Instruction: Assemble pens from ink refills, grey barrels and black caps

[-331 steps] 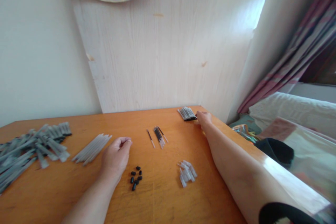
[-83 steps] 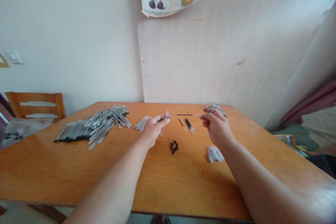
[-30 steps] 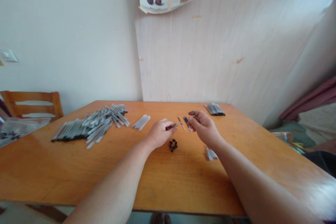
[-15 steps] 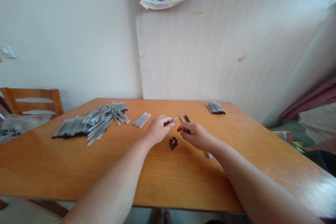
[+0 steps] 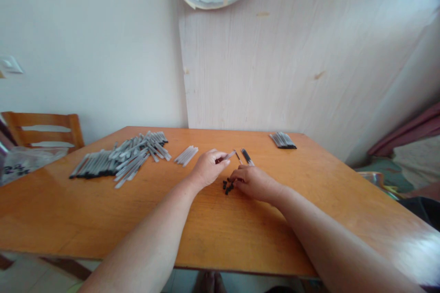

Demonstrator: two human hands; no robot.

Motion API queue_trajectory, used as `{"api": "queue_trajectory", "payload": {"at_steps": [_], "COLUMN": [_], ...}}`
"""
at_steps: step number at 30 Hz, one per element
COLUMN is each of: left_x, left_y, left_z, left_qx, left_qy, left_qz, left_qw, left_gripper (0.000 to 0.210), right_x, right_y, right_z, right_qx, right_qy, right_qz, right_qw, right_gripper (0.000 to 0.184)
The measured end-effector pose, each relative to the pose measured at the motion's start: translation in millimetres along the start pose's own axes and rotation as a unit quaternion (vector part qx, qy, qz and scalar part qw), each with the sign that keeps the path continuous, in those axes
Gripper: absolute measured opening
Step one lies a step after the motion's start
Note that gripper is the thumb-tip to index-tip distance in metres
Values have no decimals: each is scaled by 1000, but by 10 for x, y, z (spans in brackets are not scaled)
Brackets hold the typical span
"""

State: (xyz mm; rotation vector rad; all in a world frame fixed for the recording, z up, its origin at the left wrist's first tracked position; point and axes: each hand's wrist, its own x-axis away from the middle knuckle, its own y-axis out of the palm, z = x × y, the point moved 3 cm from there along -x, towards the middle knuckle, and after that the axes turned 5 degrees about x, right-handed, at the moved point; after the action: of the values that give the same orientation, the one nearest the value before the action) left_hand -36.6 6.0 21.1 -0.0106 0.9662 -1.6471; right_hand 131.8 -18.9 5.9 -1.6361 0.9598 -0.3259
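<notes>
My left hand (image 5: pixel 210 167) is closed on a slim translucent pen barrel (image 5: pixel 231 154), whose far end sticks out past the fingertips to the right. My right hand (image 5: pixel 251 180) is low over the table, thumb and forefinger pinched around one of the small black plugs (image 5: pixel 227 190) at the right side of a little pile. Just behind the right hand lie pens with dark ends (image 5: pixel 246 155), partly hidden by it. A thin dark pen refill (image 5: pixel 238 155) is beside them. A short row of clear barrels (image 5: pixel 186 155) rests left of my left hand.
A large heap of translucent pens with black ends (image 5: pixel 127 155) covers the left part of the wooden table (image 5: pixel 206 238). Another bundle of pens (image 5: pixel 282 140) lies at the back right. A wooden chair (image 5: pixel 43 130) stands at the left, and the wall is behind the table.
My right hand has moved down and slightly left, from above the table to the black plugs, with its fingers closing. My left hand keeps holding the pen barrel in nearly the same place.
</notes>
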Motion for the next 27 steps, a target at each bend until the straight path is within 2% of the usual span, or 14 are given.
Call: {"api": "queue_trajectory", "payload": {"at_steps": [3, 5, 7, 10, 13, 16, 27], "left_x": [-4, -7, -11, -15, -13, -6, 4], "left_y": [-9, -16, -20, -19, -17, -19, -3], "left_z": [14, 19, 16, 0, -8, 4, 48], "left_qx": [3, 10, 16, 24, 36, 42, 17], "left_qy": [-3, -4, -5, -3, 6, 9, 11], "left_qz": [5, 13, 19, 19, 16, 12, -12], "left_qw": [1000, 1000, 1000, 1000, 999, 999, 1000], "left_gripper": [24, 24, 24, 24, 26, 26, 27], "right_x": [-5, 4, 22, 46, 61, 63, 22], "right_y": [-39, -80, -116, -181, -236, -261, -301], "right_z": [29, 69, 100, 103, 96, 94, 170], "right_qx": [-74, -196, -352, -522, -583, -591, -499], "right_qy": [32, 90, 138, 147, 136, 138, 148], "right_qz": [49, 75, 81, 83, 89, 102, 212], "right_qw": [996, 974, 922, 836, 796, 788, 827], "right_gripper": [12, 7, 7, 15, 21, 23, 26]}}
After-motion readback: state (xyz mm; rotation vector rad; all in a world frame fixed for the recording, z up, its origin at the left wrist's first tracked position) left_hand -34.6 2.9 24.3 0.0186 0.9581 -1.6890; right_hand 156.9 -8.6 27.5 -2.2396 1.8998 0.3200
